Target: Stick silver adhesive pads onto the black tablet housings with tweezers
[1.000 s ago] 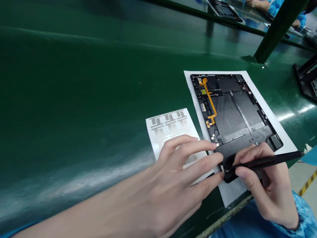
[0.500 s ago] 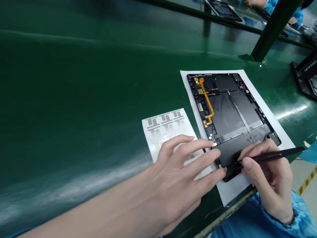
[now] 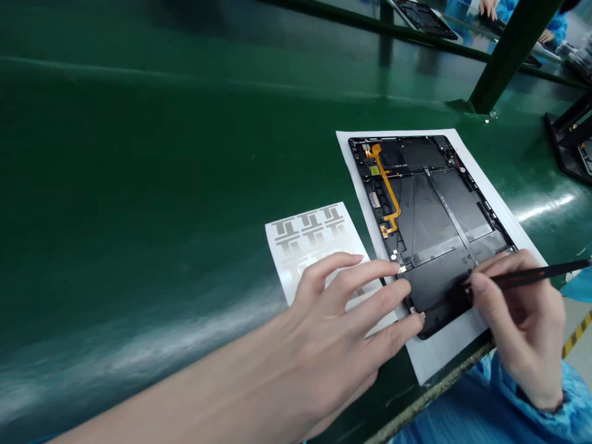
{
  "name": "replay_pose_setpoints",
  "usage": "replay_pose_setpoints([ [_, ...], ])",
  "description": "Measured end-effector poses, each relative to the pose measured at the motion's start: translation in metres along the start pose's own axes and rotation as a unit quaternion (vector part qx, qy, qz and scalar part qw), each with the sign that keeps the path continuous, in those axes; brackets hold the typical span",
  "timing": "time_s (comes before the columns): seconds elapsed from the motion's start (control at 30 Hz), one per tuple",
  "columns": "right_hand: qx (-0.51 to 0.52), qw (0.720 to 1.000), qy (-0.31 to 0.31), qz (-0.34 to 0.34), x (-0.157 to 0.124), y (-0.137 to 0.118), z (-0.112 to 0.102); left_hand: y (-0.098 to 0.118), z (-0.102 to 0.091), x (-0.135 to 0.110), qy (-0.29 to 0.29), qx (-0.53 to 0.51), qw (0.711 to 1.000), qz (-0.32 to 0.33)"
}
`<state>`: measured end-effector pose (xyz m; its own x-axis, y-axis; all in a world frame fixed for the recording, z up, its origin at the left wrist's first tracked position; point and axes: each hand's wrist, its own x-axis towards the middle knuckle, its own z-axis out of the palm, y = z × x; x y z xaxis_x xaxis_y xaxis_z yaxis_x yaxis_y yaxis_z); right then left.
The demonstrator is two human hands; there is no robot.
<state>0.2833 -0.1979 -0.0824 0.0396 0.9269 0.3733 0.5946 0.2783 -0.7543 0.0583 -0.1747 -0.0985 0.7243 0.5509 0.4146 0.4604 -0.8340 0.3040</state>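
Since the earlier frame, the right hand (image 3: pixel 522 327) has shifted up and rightward along the lower part of an open black tablet housing (image 3: pixel 430 216). It pinches slim black tweezers (image 3: pixel 541 274) between thumb and forefinger, their tip at the dark panel near the housing's lower end. A thin dark strand (image 3: pixel 444 302) runs from there toward the housing's lower-left corner; it is too fine to identify.

The left hand (image 3: pixel 342 320) is spread open, not gripping, with its fingertips (image 3: pixel 398 267) resting on the housing's lower-left edge. An orange flex cable (image 3: pixel 387 185) runs along the housing's left side.

The housing lies on a white paper sheet (image 3: pixel 444 351), right of the middle of the green desk (image 3: pixel 139 185), with the sheet's lower corner close to the near edge. Just left of the paper, partly under the left hand, lies a backing sheet of silver T-shaped labels (image 3: pixel 305 237).

A blue sleeve (image 3: pixel 518 394) covers the right wrist. At the far side, past a green post (image 3: pixel 511 55), a co-worker's hand (image 3: pixel 488 7) is beside another black tablet housing (image 3: pixel 423 17).
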Motion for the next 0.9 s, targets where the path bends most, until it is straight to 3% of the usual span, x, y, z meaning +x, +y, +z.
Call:
replay_pose_setpoints([
  [0.17,0.017,0.999,0.031,0.003,0.000,0.007,-0.006,0.000,-0.001,0.001,0.000,-0.005,1.000,0.008],
  [0.4,0.076,0.996,-0.042,-0.003,-0.006,-0.006,0.008,0.000,0.001,0.002,0.015,-0.010,1.000,0.005],
  [0.9,0.095,0.994,-0.051,0.030,-0.006,-0.005,0.012,-0.001,-0.001,0.002,-0.012,0.010,1.000,0.006],
])
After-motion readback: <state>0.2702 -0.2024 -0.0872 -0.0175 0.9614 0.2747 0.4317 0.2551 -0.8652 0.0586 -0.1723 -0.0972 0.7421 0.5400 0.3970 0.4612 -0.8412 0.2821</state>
